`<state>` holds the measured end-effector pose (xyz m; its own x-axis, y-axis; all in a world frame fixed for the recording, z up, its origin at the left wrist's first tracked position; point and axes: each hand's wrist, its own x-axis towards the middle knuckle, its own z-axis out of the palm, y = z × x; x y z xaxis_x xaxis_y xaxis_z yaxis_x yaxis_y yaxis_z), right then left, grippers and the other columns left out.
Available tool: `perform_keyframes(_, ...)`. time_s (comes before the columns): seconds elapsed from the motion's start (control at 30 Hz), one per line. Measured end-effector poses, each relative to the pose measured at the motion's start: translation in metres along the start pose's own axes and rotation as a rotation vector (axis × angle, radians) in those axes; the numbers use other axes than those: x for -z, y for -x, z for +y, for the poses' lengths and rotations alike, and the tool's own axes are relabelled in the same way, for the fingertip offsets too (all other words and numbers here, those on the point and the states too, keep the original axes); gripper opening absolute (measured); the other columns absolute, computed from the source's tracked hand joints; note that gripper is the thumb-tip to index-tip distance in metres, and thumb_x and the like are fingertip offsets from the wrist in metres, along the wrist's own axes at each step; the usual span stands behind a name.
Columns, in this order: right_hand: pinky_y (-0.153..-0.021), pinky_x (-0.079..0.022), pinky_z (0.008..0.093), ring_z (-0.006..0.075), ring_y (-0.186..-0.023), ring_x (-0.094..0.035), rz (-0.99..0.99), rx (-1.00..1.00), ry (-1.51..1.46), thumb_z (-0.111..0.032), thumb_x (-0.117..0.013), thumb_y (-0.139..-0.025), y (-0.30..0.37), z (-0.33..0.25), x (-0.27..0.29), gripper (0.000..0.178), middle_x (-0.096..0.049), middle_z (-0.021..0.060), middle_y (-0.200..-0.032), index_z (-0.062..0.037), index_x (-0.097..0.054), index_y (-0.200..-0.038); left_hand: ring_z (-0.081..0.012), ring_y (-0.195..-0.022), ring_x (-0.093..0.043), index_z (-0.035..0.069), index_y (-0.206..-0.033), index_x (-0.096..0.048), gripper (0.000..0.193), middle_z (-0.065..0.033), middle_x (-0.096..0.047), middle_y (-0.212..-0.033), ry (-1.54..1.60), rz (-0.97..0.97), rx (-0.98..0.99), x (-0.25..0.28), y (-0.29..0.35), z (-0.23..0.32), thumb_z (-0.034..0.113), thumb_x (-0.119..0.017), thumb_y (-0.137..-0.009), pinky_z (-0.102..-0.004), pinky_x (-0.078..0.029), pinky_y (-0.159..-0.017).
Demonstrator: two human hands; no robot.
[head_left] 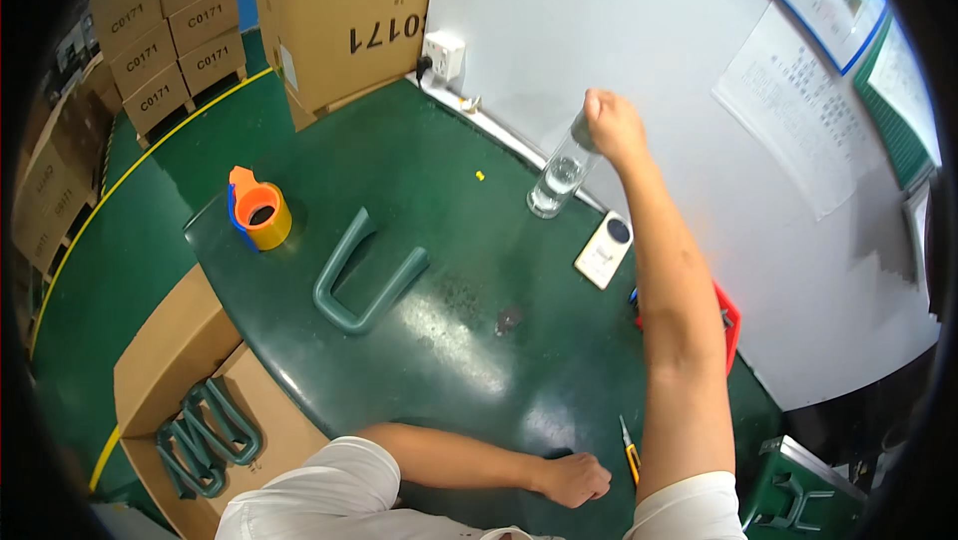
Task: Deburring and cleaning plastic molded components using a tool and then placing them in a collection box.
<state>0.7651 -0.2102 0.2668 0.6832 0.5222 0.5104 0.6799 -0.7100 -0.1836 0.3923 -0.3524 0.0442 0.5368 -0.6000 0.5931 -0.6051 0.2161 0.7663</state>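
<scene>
My right hand (614,126) is closed around the top of a clear cylindrical water bottle (561,179), near the wall at the far side of the green table. The bottle leans in the view and holds some clear liquid; my fingers hide most of its top. My left hand (575,480) is curled into a fist at the table's near edge, and nothing shows in it. A dark green U-shaped tube (344,310) lies left of the middle of the table. By my right forearm is a yellow utility knife (631,455).
An orange and yellow tape dispenser (261,215) stands at the table's left end. A cream device with a dark round top (604,251) lies below the bottle. A red bin (731,325) is partly behind my right arm. An open carton (165,340) at lower left holds several green tubes.
</scene>
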Motion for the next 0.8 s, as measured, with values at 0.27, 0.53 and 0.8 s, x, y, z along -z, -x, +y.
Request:
perform_keyframes(0.27, -0.091, -0.045, 0.0405, 0.0367, -0.106, -0.057, -0.043, -0.015, -0.258, -0.036, -0.042, -0.094, -0.005, 0.003, 0.023, 0.042, -0.059, 0.0212, -0.115, -0.0012, -0.059, -0.111, -0.0346, -0.060, -0.056, 0.005, -0.059, -0.052, 0.007, -0.0114, -0.055, -0.063, -0.011, -0.008, 0.007, 0.003, -0.002, -0.002, 0.000, -0.051, -0.063, -0.0429, -0.042, -0.053)
perform_keyframes(0.53, -0.094, -0.045, 0.0389, 0.0338, -0.112, -0.057, -0.306, 0.019, -0.225, -0.039, -0.062, -0.084, -0.009, 0.001, 0.052, 0.059, -0.056, 0.0220, -0.124, -0.0005, -0.052, -0.127, -0.0322, -0.057, -0.054, 0.007, -0.062, -0.051, 0.009, -0.0096, -0.052, -0.065, -0.013, -0.019, 0.005, 0.003, 0.001, -0.001, -0.001, -0.052, -0.067, -0.0420, -0.040, -0.052)
perform_keyframes(0.8, -0.090, -0.044, 0.0388, 0.0334, -0.107, -0.049, -0.302, 0.148, 0.122, -0.028, -0.059, -0.078, -0.001, -0.004, 0.022, 0.036, -0.054, 0.0161, -0.105, -0.0099, -0.060, -0.109, -0.0329, -0.057, -0.054, 0.006, -0.061, -0.051, 0.009, -0.0098, -0.051, -0.065, 0.020, -0.016, 0.038, 0.006, 0.000, 0.001, -0.001, -0.053, -0.067, -0.0421, -0.040, -0.051)
